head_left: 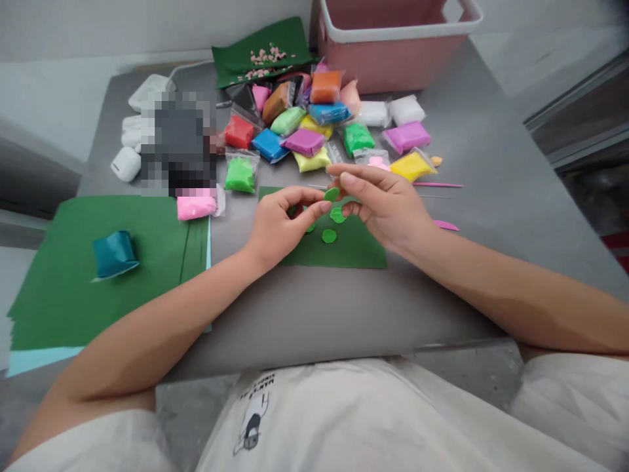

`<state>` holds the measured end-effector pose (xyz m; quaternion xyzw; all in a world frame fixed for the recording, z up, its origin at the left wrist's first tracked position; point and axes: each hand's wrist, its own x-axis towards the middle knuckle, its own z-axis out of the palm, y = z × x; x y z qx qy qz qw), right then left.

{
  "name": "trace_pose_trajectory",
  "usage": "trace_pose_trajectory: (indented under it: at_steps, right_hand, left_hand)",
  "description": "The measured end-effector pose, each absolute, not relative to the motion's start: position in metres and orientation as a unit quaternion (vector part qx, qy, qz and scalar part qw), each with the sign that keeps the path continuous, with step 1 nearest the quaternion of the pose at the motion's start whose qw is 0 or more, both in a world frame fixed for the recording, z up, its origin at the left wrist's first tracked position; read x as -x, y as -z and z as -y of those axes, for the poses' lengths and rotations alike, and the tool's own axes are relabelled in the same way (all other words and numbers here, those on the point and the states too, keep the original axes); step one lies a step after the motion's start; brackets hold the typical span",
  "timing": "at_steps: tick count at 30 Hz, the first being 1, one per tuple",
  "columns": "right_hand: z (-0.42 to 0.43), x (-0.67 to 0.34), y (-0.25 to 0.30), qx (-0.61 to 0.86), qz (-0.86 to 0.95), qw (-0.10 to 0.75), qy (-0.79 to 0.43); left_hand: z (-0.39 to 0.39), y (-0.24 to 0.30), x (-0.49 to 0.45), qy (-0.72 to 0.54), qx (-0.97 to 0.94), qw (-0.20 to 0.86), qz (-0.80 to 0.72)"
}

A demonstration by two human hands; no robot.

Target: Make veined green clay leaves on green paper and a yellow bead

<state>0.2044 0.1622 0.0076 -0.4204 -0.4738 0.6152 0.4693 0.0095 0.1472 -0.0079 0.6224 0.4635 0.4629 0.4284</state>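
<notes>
Between the thumb and fingers of my left hand (282,226) is a small flat disc of green clay (331,194). My right hand (388,200) is at the disc's right side, thumb and forefinger bent close around it; whether they touch it I cannot tell. Beneath both hands lies a dark green sheet of paper (354,252). On the sheet are several flattened green clay pieces, among them a scalloped one (329,236) and another (337,215) below the held disc. My left fingers partly hide other pieces.
Behind my hands lie several bags of coloured clay (304,141) and a pink basket (393,59). Pink tools (445,225) rest at the right. Stacked green paper (59,275) carries a teal packet (115,254) at the left. A decorated green sheet (236,62) stands at the back.
</notes>
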Motion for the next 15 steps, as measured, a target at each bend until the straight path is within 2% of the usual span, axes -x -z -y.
trace_pose_trajectory:
  at_steps: [8,15]
  right_hand:
    - [-0.168,-0.211,-0.011,0.466,0.583,0.412,-0.522]
    - [-0.160,-0.239,-0.066,0.464,0.683,0.470,-0.312]
  left_hand:
    - [-0.147,0.009,-0.007,-0.453,-0.624,0.431,-0.468]
    - [-0.148,0.012,-0.008,-0.479,-0.610,0.431,-0.461]
